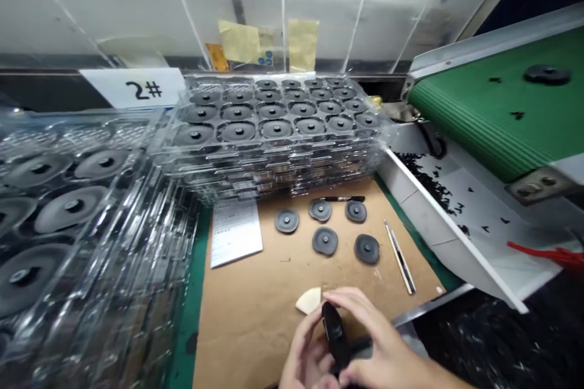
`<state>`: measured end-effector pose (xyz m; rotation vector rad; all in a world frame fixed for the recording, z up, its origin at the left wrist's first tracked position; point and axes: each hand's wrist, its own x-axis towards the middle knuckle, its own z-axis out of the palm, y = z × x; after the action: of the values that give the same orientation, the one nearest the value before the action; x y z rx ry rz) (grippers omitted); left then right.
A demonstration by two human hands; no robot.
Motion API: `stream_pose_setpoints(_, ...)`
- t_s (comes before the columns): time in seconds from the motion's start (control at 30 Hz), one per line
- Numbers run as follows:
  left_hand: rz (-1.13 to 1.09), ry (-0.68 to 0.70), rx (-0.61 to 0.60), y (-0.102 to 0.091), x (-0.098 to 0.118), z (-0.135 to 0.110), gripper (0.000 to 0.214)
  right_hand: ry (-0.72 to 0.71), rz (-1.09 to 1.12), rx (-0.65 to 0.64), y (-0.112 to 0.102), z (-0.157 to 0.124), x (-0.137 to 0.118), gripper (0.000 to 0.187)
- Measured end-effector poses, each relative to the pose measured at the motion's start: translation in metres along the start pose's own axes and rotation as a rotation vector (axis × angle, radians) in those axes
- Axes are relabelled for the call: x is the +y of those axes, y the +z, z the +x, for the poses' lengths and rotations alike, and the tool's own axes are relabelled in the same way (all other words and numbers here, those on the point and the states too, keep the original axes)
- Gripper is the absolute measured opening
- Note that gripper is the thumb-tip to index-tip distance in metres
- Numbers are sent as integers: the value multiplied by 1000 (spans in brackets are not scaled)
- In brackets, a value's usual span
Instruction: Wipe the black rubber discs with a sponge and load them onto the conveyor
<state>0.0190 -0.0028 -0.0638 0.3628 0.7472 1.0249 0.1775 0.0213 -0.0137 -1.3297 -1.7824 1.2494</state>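
Low in the head view, a black plastic part (pixel 335 331) stands on edge between my two hands. My left hand (pixel 302 349) curls round its left side with the fingers bent. From the right, my right hand (pixel 381 340) grips it, fingertips at the top edge and thumb lower down. A cream wedge-shaped piece (pixel 309 300) lies on the brown paper just beyond my left fingertips. Several dark rounded discs with a raised centre stud, one of them a disc (pixel 325 241), lie farther up the paper. The lower part of what I hold is hidden by my fingers.
Clear trays of discs (pixel 274 161) are stacked at the back, with another tray stack (pixel 114 292) on the left. A printed sheet (pixel 235 231), a pen (pixel 344 199) and a slim cutter (pixel 399 258) lie on the paper. A green conveyor (pixel 497 103) and white bin (pixel 438 219) are right.
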Motion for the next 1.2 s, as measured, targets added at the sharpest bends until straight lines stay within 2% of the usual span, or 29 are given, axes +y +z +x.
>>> stream_pose_setpoints(0.07, -20, -26, 70, -11, 7, -6, 74, 63, 78, 49, 25, 2, 6, 88)
stream_pose_setpoints(0.17, 26, 5, 164, -24, 20, -16, 79, 38, 78, 19, 45, 8, 3, 90)
stream_pose_setpoints(0.3, 108, 45, 240, -29, 28, -23, 66, -53, -84, -138, 45, 12, -3, 89)
stream_pose_setpoints(0.4, -25, -7, 241, -31, 28, -25, 66, -77, -220, -241, 35, 15, 5, 90)
stream_pose_setpoints(0.5, -204, -15, 240, -34, 31, -22, 61, -28, -400, -123, 31, 19, 23, 68)
stream_pose_setpoints(0.6, -268, 64, 270, -38, 38, -15, 54, 15, -504, -24, 37, 21, 40, 43)
stream_pose_setpoints(0.77, -268, 171, 324, -45, 40, 6, 49, 17, -371, -34, 46, 37, 47, 27)
stream_pose_setpoints(0.93, -225, 219, 320, -46, 31, 16, 46, 86, -200, -34, 41, 70, 31, 25)
stream_pose_setpoints(1.03, -196, 225, 342, -47, 28, 16, 45, 108, -143, -17, 49, 80, 17, 23)
stream_pose_setpoints(1.1, -189, 208, 347, -47, 28, 16, 46, 93, -115, -71, 57, 80, 8, 21)
stream_pose_setpoints(1.2, -191, 167, 340, -47, 30, 17, 45, 67, -40, -240, 63, 78, -1, 17)
